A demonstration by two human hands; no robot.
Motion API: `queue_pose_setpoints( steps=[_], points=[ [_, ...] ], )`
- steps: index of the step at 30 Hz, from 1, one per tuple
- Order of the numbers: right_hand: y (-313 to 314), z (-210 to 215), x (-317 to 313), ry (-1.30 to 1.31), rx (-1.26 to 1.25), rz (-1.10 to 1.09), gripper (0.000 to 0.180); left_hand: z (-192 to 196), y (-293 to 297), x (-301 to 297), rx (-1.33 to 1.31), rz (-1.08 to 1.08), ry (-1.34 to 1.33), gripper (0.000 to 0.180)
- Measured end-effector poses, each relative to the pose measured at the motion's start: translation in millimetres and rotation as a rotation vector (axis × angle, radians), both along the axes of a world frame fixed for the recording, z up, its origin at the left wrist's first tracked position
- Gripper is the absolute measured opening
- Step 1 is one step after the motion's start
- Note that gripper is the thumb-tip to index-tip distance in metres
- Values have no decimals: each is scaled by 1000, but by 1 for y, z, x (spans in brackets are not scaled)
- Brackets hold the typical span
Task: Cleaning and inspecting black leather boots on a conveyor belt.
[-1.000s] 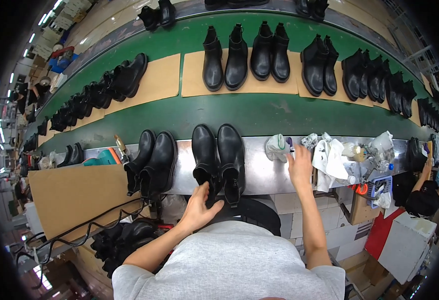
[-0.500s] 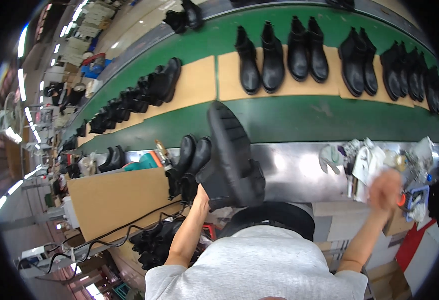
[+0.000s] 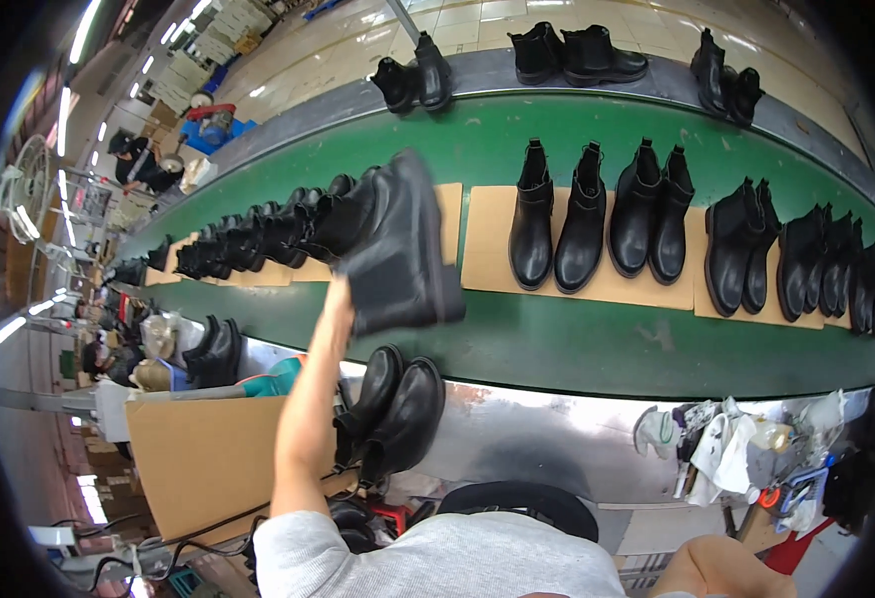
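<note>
Up at eleven o'clock, the left hand (image 3: 340, 295) has a black boot (image 3: 397, 254) by the shaft near its opening, probably so toe and sole stay untouched. The fingers look closed on that shaft, though the boot hides most of them; exactly how they sit, I can't tell. From them the boot lies toward two o'clock, toe to twelve, sole facing three, raised over the green belt (image 3: 557, 344). At its six o'clock, a pair of boots (image 3: 415, 414) stands on the metal desk (image 3: 527, 424), likely for easy reach. One o'clock: more boots (image 3: 579, 239) on cardboard sheets (image 3: 482, 239), perhaps protecting soles. Right arm (image 3: 726, 570) at five; its hand out of view, fingers unreadable.
</note>
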State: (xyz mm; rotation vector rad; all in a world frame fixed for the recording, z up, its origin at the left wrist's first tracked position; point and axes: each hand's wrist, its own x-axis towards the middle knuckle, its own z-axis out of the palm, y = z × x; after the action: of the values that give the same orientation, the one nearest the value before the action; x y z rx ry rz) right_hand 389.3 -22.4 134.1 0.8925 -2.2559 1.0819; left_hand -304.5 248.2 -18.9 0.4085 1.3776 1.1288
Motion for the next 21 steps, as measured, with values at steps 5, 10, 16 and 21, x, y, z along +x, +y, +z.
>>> queue_pose_setpoints(
  steps=[5,10,16,21],
  points=[
    [25,21,-8,-105,-55,18,36,-73,124,11,-24,-465,1026,42],
    [27,35,-10,-169,-154,-15,33,-69,133,36,-177,-552,1522,49],
    [133,47,-124,-112,-372,-56,29,-11,114,170,755,-432,1017,28],
    [131,46,-123,-80,-352,-162,21,-24,190,275,169,-763,1195,74]
  ],
)
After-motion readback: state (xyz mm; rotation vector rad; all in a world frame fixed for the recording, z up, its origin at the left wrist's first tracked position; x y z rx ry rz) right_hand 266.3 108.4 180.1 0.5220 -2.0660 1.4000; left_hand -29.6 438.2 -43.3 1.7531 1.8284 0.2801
